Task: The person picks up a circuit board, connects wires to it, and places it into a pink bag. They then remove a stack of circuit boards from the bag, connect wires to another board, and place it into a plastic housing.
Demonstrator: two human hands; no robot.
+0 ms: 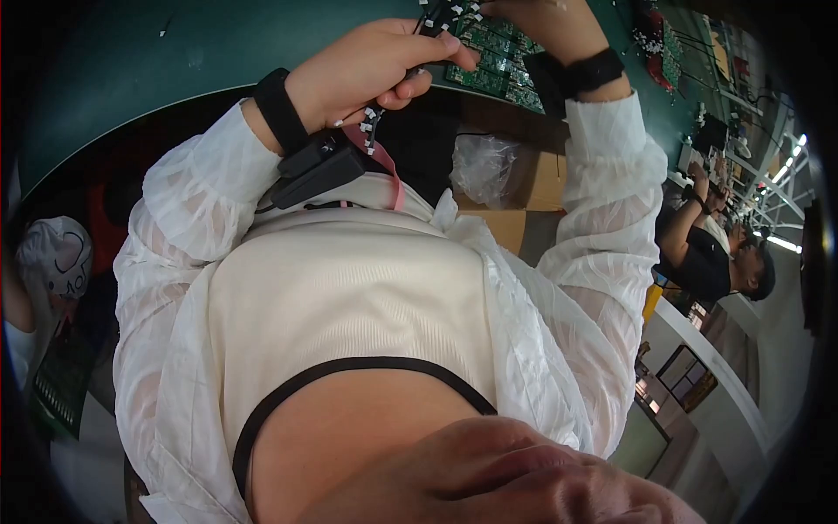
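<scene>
Held cable bundle: one; own wristbands: two.

Green worktable, bright tube lights

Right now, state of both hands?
Left hand: closed, holding black cables with white connectors.
Right hand: can't tell, partly cut off at the top edge.

Dark, letter-like marks are showing on a white cap at left. No text is reading clearly.
</scene>
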